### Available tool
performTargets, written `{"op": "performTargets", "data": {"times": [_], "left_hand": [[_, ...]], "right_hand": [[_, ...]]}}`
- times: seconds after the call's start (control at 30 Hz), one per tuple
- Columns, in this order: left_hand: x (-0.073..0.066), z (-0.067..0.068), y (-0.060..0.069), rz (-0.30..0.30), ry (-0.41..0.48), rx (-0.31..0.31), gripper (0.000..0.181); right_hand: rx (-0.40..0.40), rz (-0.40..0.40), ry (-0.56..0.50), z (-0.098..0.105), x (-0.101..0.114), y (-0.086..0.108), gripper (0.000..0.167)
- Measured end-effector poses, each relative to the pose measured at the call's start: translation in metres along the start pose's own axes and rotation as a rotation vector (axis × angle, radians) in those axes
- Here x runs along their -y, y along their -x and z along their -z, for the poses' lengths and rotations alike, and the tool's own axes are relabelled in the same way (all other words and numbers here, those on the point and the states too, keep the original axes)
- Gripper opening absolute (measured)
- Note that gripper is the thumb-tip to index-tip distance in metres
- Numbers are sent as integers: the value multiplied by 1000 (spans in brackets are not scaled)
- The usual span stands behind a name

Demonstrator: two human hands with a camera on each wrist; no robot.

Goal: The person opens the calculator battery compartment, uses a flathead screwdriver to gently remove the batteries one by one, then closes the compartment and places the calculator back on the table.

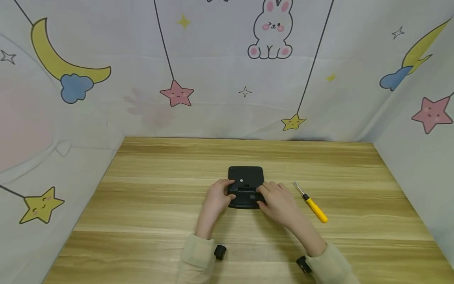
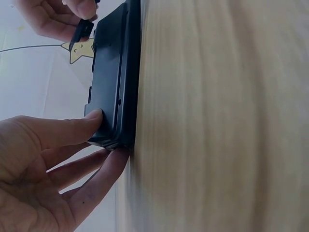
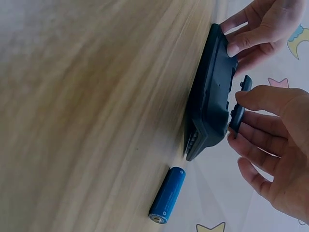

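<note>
A black device, which looks like a desk calculator turned face down, lies on the wooden table. My left hand grips its left end, thumb on the upper face and fingers along the edge. My right hand pinches a thin black battery cover between thumb and fingertips. That cover is tilted up over the device, apart from its casing in the right wrist view. A blue battery lies on the table near the device's right end; in the head view it is not visible.
To the right of my right hand lies a screwdriver with a yellow handle. The wooden table is bounded at the back and sides by a white printed cloth.
</note>
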State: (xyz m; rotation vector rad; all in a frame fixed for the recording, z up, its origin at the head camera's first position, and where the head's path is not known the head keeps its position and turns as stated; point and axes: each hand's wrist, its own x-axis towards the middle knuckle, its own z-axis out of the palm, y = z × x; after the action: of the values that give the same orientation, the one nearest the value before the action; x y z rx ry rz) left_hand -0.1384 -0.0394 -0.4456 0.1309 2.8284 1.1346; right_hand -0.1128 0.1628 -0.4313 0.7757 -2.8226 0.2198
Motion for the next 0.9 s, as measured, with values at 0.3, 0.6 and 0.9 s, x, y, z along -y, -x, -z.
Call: {"op": "performTargets", "data": {"times": [0.3, 0.6, 0.9], "left_hand": [[0, 0, 0, 1, 5, -2, 46], [1, 1, -1, -15, 11, -5, 45], [1, 2, 0, -18, 5, -4, 46]], "right_hand": [[-49, 15, 12, -7, 2, -13, 28], [-76, 17, 18, -12, 5, -25, 29], [-104, 46, 30, -19, 6, -34, 29]]}}
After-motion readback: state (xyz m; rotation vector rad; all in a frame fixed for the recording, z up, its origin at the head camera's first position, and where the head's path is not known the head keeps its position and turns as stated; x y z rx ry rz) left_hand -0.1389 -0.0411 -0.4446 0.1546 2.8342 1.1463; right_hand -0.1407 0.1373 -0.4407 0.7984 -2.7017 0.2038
